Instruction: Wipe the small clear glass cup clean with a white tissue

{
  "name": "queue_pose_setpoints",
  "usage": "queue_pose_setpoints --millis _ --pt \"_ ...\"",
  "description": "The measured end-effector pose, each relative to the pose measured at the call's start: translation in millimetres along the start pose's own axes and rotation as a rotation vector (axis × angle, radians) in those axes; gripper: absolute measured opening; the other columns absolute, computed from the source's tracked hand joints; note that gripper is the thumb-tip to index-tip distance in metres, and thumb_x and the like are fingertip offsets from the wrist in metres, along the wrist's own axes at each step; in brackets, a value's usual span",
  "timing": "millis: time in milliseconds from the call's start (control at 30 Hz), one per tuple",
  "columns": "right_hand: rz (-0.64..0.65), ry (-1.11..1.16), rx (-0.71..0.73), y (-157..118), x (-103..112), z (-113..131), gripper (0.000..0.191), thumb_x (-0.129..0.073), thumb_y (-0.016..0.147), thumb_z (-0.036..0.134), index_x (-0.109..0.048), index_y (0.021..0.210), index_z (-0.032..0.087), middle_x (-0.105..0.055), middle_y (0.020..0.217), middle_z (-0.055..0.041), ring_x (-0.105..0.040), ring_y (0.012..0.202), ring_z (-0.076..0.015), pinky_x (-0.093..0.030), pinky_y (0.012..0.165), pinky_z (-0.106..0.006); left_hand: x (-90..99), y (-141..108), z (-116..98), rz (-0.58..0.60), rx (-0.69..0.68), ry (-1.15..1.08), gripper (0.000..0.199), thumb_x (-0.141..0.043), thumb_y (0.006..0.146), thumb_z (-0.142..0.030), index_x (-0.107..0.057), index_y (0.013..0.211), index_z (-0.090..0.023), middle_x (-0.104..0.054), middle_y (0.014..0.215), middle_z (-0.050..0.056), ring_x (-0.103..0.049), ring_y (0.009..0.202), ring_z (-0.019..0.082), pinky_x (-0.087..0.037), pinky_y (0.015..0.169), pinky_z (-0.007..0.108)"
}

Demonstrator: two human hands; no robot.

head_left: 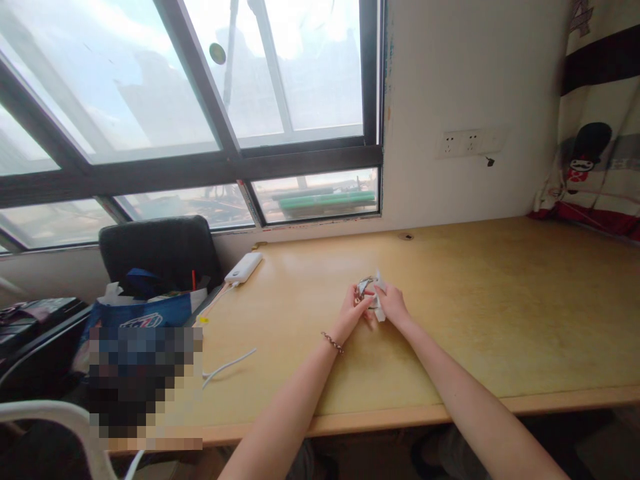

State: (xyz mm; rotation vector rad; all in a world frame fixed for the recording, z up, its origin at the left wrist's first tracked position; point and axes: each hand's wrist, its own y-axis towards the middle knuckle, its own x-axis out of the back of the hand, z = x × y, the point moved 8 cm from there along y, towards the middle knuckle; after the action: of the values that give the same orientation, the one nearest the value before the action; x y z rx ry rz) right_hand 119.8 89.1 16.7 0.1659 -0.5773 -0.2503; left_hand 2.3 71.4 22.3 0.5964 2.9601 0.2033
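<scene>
While left hand [354,310] holds one shiny item [365,287], fingers curled, right hand [393,304] pinches one white strip [381,311] in fingers.

Around the wrist of our left hand [356,308] we wear a thin reddish-brown bracelet [333,343], its small links or beads strung in a twisted row. Below, our legs show greyish trousers [453,452], their details too dim to tell.

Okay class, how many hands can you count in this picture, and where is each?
2. The left hand is above the desk, around a small shiny item; the right hand is close beside it, gripping a white piece.
</scene>
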Motion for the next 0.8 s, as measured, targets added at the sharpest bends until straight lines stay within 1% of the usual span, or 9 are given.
queue_pose_setpoints --millis 133,200,267,367,433,533,600,700,800 --pt "-0.009 -0.225 0.041 -5.5 4.5 7.8 0.020 -0.040 0.081 0.027 -0.055 0.088 0.016 -0.063 0.073 -0.0071 -0.058 0.068 -0.0165 -0.035 0.057 -0.022 8.7 1.0 -0.7 -0.092 0.006 0.052 0.031 -0.049 0.075 -0.043 -0.045 0.085 -0.014 -0.061 0.092 0.007 -0.037 0.033 -0.001 -0.031 0.032 0.015" --pt "-0.003 -0.295 0.059 -7.7 5.5 11.3 0.017 -0.040 0.081 0.025 -0.053 0.089 0.017 -0.061 0.069 -0.0059 -0.057 0.065 -0.0161 -0.033 0.054 -0.021 10.3 1.0 -2.4 -0.105 0.003 0.045 0.030 -0.048 0.075 -0.043 -0.045 0.081 -0.014 -0.062 0.088 0.006 -0.032 0.032 -0.001 -0.029 0.031 0.015" --pt "-0.018 -0.318 0.094 -9.5 7.8 16.1 0.017 -0.040 0.081 0.024 -0.053 0.089 0.017 -0.061 0.069 -0.0053 -0.057 0.064 -0.0157 -0.032 0.053 -0.021 10.5 0.6 -4.5 -0.107 0.000 0.034 0.029 -0.049 0.075 -0.042 -0.047 0.079 -0.013 -0.061 0.084 0.005 -0.030 0.032 -0.001 -0.027 0.031 0.015" --pt "-0.053 -0.316 0.140 -11.5 12.5 22.5 0.017 -0.040 0.082 0.026 -0.053 0.086 0.017 -0.061 0.069 -0.0051 -0.057 0.063 -0.0153 -0.031 0.054 -0.021 10.7 -0.9 -7.4 -0.125 0.000 0.038 0.030 -0.052 0.072 -0.042 -0.050 0.078 -0.013 -0.059 0.074 0.002 -0.032 0.031 -0.001 -0.026 0.030 0.015" --pt "-0.062 -0.325 0.166 -12.7 14.4 26.0 0.017 -0.040 0.082 0.027 -0.054 0.084 0.017 -0.061 0.069 -0.0053 -0.056 0.063 -0.0152 -0.031 0.054 -0.021 9.7 -2.0 -8.8 -0.124 0.001 0.043 0.031 -0.054 0.071 -0.042 -0.050 0.082 -0.013 -0.058 0.072 0.000 -0.033 0.031 -0.001 -0.026 0.029 0.015" --pt "-0.069 -0.335 0.208 -13.8 15.9 30.0 0.018 -0.041 0.081 0.027 -0.055 0.084 0.016 -0.062 0.071 -0.0059 -0.056 0.065 -0.0153 -0.032 0.055 -0.020 5.0 -3.3 -10.1 -0.069 -0.006 0.050 0.033 -0.053 0.072 -0.043 -0.049 0.091 -0.015 -0.058 0.078 0.000 -0.035 0.030 -0.001 -0.029 0.030 0.015" --pt "-0.072 -0.324 0.221 -13.2 16.4 30.2 0.019 -0.042 0.081 0.028 -0.056 0.084 0.016 -0.062 0.072 -0.0062 -0.056 0.066 -0.0155 -0.032 0.057 -0.021 2.7 -4.1 -10.2 -0.034 -0.014 0.060 0.033 -0.051 0.073 -0.043 -0.049 0.092 -0.015 -0.057 0.077 0.000 -0.036 0.030 0.000 -0.031 0.031 0.015" --pt "-0.040 -0.245 0.198 -9.3 13.1 25.0 0.025 -0.041 0.081 0.033 -0.059 0.080 0.015 -0.062 0.067 -0.0058 -0.055 0.062 -0.0153 -0.034 0.055 -0.021 2.3 -4.9 -8.4 -0.021 -0.025 0.071 0.031 -0.049 0.075 -0.042 -0.049 0.090 -0.015 -0.054 0.070 -0.002 -0.038 0.031 0.000 -0.031 0.032 0.015" --pt "0.038 -0.060 0.133 -4.1 3.4 15.9 0.032 -0.041 0.080 0.039 -0.063 0.077 0.015 -0.063 0.066 -0.0053 -0.056 0.060 -0.0151 -0.037 0.056 -0.021 5.1 -4.9 -4.0 -0.055 -0.025 0.043 0.031 -0.049 0.075 -0.042 -0.046 0.091 -0.015 -0.053 0.066 -0.003 -0.042 0.032 0.002 -0.032 0.032 0.015"
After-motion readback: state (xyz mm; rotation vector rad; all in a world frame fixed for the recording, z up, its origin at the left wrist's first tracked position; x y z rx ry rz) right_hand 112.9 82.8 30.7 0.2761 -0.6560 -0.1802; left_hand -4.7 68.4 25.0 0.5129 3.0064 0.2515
